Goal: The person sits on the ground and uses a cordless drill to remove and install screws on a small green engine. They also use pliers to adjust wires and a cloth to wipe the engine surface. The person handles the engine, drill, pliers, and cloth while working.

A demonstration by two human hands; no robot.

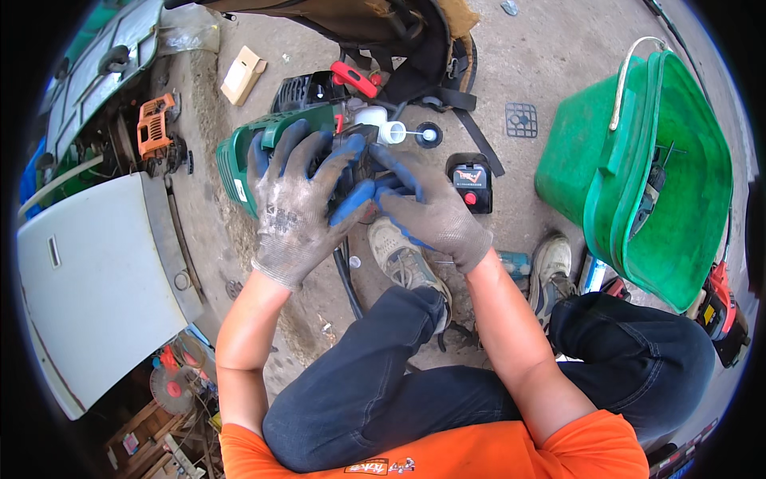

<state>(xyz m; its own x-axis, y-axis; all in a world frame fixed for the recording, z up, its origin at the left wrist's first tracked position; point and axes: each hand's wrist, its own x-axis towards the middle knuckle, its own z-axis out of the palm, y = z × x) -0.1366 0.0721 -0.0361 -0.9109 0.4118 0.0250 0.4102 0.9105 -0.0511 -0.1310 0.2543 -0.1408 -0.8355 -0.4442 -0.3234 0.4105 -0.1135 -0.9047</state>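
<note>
My gloved left hand (295, 203) is closed over a green-cased small engine (234, 160) and a dark part (359, 168) on it. My gloved right hand (427, 211) has bent fingertips against the same dark part, which my fingers partly hide. Just beyond are a white plastic tank (369, 118) with an open neck, a black round piece (429, 136) with a white stem, a red-handled part (351, 78) and a black finned housing (291, 93). Right of my right hand lies a black cover (469, 190) with a red button.
A large green bucket (570, 152) holding parts stands at right, near a small grid plate (520, 120). A bag (403, 32) and small carton (241, 76) lie ahead. At left are an orange machine part (155, 128) and white panel (96, 295). My shoes flank a teal tool (513, 263).
</note>
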